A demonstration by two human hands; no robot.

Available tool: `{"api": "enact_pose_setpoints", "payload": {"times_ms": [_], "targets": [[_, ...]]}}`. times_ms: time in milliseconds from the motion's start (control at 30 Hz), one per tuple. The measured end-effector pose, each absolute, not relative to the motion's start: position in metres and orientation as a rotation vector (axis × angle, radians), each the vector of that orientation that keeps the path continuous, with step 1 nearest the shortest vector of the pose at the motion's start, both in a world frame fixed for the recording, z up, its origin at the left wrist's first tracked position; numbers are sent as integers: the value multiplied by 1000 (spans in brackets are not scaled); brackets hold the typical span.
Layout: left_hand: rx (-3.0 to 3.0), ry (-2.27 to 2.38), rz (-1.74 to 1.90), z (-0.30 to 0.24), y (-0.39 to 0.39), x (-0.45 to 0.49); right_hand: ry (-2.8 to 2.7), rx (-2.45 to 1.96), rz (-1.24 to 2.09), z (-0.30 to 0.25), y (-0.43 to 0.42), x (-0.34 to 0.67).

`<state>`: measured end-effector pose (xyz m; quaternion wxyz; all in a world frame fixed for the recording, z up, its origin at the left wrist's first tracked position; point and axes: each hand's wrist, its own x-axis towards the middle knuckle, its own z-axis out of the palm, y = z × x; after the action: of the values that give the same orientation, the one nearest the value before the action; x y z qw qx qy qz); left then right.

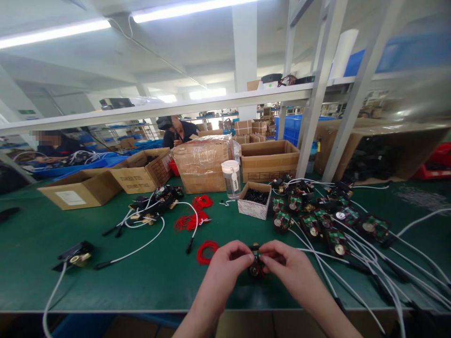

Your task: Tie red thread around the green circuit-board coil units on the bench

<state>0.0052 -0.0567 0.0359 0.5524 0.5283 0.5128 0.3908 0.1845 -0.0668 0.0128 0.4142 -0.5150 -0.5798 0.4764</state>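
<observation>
Between my two hands, near the front edge of the green table, is a small black device with a green circuit board (255,269). My left hand (230,263) pinches it from the left, thumb and fingers closed together. From the right, my right hand (282,263) grips it the same way, fingertips at the board's upper right. The fingers hide much of the device, and a white cable (306,250) runs off behind my right hand. A coil of red wire (207,252) lies just left of my left hand.
Several similar devices with white cables (313,225) crowd the right. More devices (157,203) lie at left, near red wire bundles (192,220). A small box of black parts (254,206), a clear lidded cup (231,180) and cardboard boxes (202,164) stand behind. Two people sit beyond.
</observation>
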Motion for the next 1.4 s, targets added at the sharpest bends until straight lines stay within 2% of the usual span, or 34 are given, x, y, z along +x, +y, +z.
{"api": "enact_pose_setpoints", "payload": {"times_ms": [167,433,1400], "targets": [[1384,1305,949,17,-74,2,-1509,-1301,1128,-4,-82,186],[1670,1442,925,-7,-94,-5,-1702,-1355,828,-19,-98,191],[1694,1521,1075,0,-58,4,-1837,-1412,575,-2,-61,176]]}}
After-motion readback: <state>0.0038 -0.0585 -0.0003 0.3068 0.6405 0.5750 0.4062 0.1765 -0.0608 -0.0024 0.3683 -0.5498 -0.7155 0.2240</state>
